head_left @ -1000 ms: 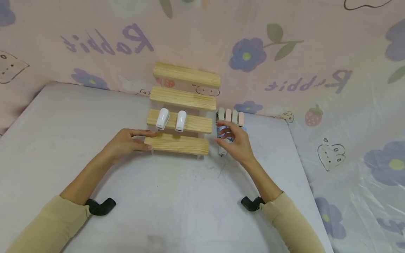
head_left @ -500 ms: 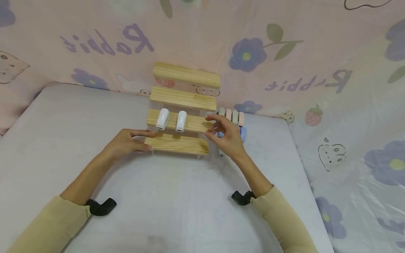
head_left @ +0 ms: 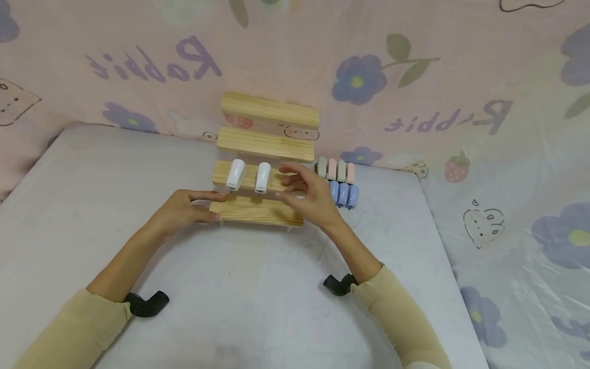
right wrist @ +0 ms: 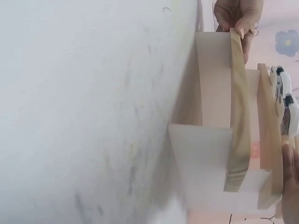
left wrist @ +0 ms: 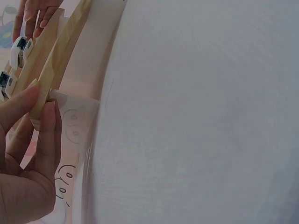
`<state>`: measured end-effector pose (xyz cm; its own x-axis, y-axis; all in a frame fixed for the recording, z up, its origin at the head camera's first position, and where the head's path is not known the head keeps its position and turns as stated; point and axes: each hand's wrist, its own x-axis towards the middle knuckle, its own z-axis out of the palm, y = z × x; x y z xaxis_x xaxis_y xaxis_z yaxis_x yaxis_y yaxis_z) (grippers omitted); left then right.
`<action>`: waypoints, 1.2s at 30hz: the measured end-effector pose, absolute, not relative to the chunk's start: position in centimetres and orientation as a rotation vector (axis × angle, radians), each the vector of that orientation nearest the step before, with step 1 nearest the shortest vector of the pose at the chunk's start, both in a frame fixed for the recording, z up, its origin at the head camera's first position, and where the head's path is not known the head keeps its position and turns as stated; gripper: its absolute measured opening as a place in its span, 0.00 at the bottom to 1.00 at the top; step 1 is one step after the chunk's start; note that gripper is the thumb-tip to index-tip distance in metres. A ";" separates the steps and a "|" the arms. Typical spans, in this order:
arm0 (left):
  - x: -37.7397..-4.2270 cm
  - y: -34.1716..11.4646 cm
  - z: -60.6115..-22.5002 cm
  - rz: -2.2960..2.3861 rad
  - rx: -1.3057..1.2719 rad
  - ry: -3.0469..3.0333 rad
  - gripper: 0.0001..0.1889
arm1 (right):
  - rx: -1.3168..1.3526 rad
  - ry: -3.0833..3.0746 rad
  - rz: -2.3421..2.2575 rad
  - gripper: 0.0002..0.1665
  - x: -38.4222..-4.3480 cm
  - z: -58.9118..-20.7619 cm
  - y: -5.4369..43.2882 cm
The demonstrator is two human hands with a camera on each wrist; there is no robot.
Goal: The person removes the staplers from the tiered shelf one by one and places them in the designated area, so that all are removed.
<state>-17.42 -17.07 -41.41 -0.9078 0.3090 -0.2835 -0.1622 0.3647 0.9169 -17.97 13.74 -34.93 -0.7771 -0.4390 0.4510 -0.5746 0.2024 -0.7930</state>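
A tiered display rack of light wooden planks [head_left: 258, 211] on clear supports stands on the table. My left hand [head_left: 182, 210] pinches the left end of its lowest plank; the left wrist view shows fingers and thumb on both sides of that end. Two small white staplers [head_left: 236, 175] sit side by side on the second plank from the bottom. My right hand [head_left: 313, 197] is just right of the right-hand white stapler [head_left: 262, 178], over that plank's right part. Its fingers are curved and apart, with nothing visible between them.
Right of the rack, pink and grey-green staplers [head_left: 341, 170] stand in a row, with blue staplers [head_left: 343, 193] in front. Two upper planks [head_left: 269, 110] rise behind. A printed curtain [head_left: 415, 102] hangs behind the white table [head_left: 230, 307].
My right hand has moved left from the coloured staplers to the rack's second plank, uncovering the blue staplers. My left hand keeps its grip on the lowest plank.
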 end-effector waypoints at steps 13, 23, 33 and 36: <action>-17.4 -17.0 -41.4 1.588 0.128 2.192 0.31 | 0.866 -2.564 1.510 0.40 -20.1 -36.9 12.9; -17.5 -17.0 -41.5 1.586 0.119 2.203 0.31 | 0.811 -2.721 1.260 0.44 -20.5 -36.4 11.7; -17.5 -17.0 -41.3 1.589 0.121 2.201 0.31 | 0.803 -2.732 1.204 0.41 -20.4 -36.3 11.7; -17.3 -16.9 -41.3 1.591 0.127 2.199 0.32 | 0.798 -2.736 1.244 0.40 -20.3 -36.4 11.9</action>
<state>-17.33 -16.93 -41.33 -0.9069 0.3137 -0.2811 -0.1689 0.3406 0.9249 -20.31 11.86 -36.44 -0.8678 -0.4388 0.2331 -0.4642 0.5486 -0.6954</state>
